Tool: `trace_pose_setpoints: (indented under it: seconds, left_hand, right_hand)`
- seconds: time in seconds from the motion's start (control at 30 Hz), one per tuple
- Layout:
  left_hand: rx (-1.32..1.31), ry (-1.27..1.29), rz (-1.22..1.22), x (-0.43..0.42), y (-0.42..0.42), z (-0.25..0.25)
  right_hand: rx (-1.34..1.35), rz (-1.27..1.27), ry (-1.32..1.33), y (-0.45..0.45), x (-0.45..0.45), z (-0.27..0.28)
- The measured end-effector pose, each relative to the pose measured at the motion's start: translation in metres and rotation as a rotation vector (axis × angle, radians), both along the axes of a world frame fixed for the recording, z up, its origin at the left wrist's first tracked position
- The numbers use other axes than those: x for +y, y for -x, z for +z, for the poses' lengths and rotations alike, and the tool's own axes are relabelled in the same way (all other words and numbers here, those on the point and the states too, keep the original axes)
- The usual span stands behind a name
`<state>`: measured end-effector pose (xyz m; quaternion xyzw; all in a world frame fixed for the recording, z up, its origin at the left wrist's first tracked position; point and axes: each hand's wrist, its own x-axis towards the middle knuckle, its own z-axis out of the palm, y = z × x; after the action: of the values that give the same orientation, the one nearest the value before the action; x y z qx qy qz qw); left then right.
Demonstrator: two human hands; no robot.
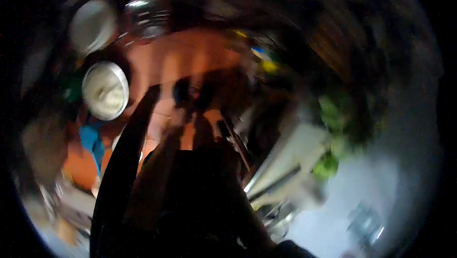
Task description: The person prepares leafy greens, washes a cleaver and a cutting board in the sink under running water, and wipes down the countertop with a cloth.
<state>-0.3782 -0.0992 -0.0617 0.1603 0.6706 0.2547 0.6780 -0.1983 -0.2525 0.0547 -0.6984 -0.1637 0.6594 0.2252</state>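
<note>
Motion blur and deep shadow cover much of the head view, and I cannot make out either of my hands. My dark body or clothing fills the bottom centre. A long dark shape rises left of it, too dark to identify. To the right, a dark bar like a knife (276,183) lies across a pale board (295,151). Green leafy vegetables (327,165) sit at the board's far right. On the left stands a round pale bowl (105,91) with whitish contents.
Orange-red floor (190,51) spreads across the middle. At the upper left are a whitish round vessel (93,27) and a shiny metal pot (147,15). Something blue (92,141) hangs or lies below the bowl. A pale surface (323,224) spans the lower right.
</note>
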Motion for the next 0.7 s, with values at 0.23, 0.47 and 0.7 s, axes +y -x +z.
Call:
trace_pose_setpoints:
  seconds: [0.23, 0.47, 0.7]
  left_hand:
    - [0.044, -0.339, -0.534, -0.023, -0.022, 0.035]
    - [-0.205, 0.062, -0.455, -0.039, -0.067, 0.107]
    - [-0.177, 0.095, -0.794, -0.129, -0.138, 0.179]
  right_hand:
    - [-0.231, -0.51, -0.188, 0.003, -0.084, 0.132]
    - [-0.773, -1.38, -0.045, -0.087, -0.239, 0.171]
    - [-0.331, -1.644, 0.558, -0.124, -0.511, 0.021]
